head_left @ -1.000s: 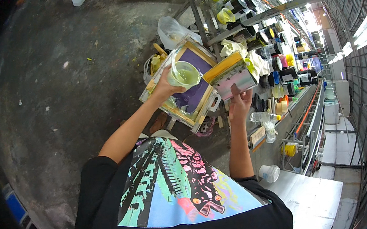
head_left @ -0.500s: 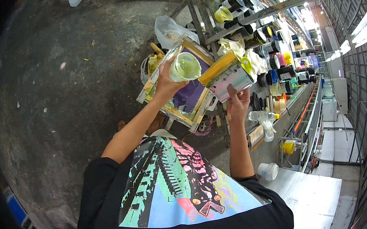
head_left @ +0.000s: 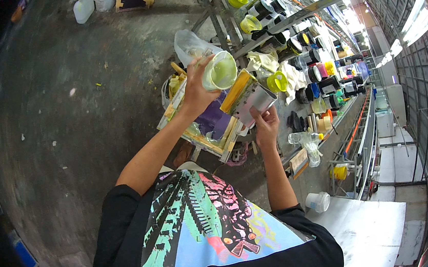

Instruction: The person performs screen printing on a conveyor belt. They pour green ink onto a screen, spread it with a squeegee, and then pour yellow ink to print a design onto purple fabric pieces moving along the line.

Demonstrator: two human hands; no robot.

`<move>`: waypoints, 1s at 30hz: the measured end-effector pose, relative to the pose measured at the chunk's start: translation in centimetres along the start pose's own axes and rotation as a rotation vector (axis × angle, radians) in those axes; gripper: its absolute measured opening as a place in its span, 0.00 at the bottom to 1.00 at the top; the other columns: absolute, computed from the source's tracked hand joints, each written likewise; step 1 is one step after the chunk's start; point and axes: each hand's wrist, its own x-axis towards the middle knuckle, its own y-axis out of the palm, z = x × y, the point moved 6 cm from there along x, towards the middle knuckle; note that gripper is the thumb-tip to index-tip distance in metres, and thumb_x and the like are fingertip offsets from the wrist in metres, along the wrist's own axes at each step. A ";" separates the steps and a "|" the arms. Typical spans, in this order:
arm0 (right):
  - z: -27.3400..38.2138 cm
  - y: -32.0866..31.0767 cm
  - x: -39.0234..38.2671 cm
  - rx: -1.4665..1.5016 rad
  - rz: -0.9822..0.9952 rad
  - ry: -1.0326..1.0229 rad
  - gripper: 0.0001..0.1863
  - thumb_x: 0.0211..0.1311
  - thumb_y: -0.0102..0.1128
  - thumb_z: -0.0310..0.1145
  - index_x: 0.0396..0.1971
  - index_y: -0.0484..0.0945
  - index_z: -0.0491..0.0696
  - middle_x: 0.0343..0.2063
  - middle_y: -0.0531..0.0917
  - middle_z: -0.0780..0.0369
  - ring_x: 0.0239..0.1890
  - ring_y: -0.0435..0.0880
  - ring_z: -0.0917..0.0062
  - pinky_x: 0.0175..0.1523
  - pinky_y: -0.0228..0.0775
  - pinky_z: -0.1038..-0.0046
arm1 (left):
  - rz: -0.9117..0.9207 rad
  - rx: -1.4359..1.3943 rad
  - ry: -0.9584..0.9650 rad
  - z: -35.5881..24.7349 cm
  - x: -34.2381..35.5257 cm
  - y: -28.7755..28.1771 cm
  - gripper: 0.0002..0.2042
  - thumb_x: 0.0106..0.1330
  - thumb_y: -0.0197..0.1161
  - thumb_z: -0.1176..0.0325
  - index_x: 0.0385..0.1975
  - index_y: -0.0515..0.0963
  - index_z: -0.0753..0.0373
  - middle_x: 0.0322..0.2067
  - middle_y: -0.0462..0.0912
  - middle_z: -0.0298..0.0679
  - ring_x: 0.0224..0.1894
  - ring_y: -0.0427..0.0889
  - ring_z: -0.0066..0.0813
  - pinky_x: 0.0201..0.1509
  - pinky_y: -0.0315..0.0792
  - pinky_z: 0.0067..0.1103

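Note:
My left hand [head_left: 196,86] grips a translucent plastic tub [head_left: 220,72] coated inside with pale green paint, its mouth tilted toward the right. In my right hand [head_left: 266,126] is a squeegee [head_left: 258,101] with a silvery metal body and a thick yellow blade. The blade end sits close to the tub's rim; whether they touch I cannot tell. Below both hands a wooden-framed printing screen [head_left: 213,122] with purple mesh and smears of pale green is propped at a slant, partly hidden by the tub, squeegee and left forearm.
Many paint tubs [head_left: 329,85] crowd the bench at right, with cream rags [head_left: 292,77] and a lime-green tub [head_left: 277,81] near the squeegee. A metal post [head_left: 315,8] crosses the far right. A plastic bag [head_left: 193,47] lies beyond the screen; a white bucket [head_left: 318,202] stands at lower right.
The squeegee has shifted left and tilted, showing more of its silvery face. The tub has moved slightly up and right and turned. The whole view has shifted a little.

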 end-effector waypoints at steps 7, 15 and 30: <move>0.0 0.1 -0.9 -0.049 0.011 0.029 0.15 0.66 0.69 0.24 0.50 0.76 0.43 0.40 0.85 0.64 0.42 0.81 0.82 0.50 0.73 0.75 | -0.021 0.003 0.100 -2.2 2.6 0.3 0.47 0.42 0.81 0.77 0.69 0.68 0.53 0.64 0.68 0.46 0.69 0.67 0.49 0.72 0.65 0.37; -1.2 -0.4 0.4 0.098 -0.091 0.143 0.13 0.68 0.65 0.29 0.50 0.76 0.44 0.40 0.85 0.63 0.42 0.83 0.78 0.49 0.75 0.76 | -0.040 -0.187 -0.196 1.0 1.6 0.2 0.44 0.44 0.81 0.77 0.65 0.66 0.58 0.61 0.70 0.44 0.65 0.73 0.38 0.68 0.70 0.33; -3.7 2.8 -2.1 1.342 0.099 0.761 0.15 0.76 0.45 0.33 0.45 0.71 0.32 0.28 0.75 0.58 0.24 0.75 0.76 0.29 0.69 0.77 | 0.091 -0.078 -0.257 3.8 -1.6 2.9 0.45 0.41 0.82 0.67 0.65 0.69 0.58 0.57 0.71 0.45 0.64 0.71 0.47 0.70 0.65 0.35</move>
